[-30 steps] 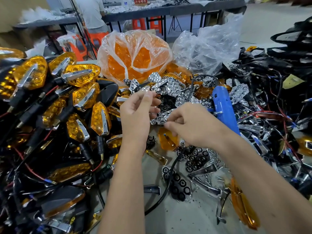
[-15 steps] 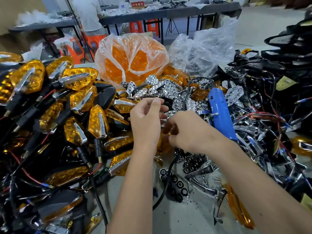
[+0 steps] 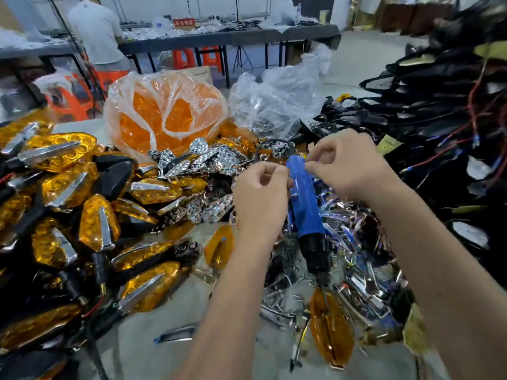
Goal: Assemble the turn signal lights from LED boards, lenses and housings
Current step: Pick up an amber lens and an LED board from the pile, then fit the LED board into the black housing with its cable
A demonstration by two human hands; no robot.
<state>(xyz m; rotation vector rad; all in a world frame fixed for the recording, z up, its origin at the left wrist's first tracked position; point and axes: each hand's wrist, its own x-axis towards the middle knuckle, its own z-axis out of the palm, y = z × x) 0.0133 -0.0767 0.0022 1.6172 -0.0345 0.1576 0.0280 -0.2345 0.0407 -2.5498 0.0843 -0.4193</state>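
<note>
Turn signal lights (image 3: 68, 215) are heaped all over the left of the table (image 3: 142, 349): amber faceted lenses, chrome blades down the middle, black housings and stubby black stems with thin wires. They sit well off to the left of the left hand (image 3: 260, 198). Behind them is a clear plastic bag of orange lenses (image 3: 164, 113), and in front of that bag a smaller scatter of shiny chrome reflector pieces (image 3: 211, 160), just up and left of the left hand. A blue electric screwdriver (image 3: 304, 204) lies between the two hands, tip pointing toward the camera. Left hand is curled, fingertips pinched together; right hand (image 3: 348, 165) is pinching too, thumb against forefinger. Whatever they hold is too small and blurry to tell. A red sign (image 3: 184, 22) on the far bench has writing, unreadable.
</note>
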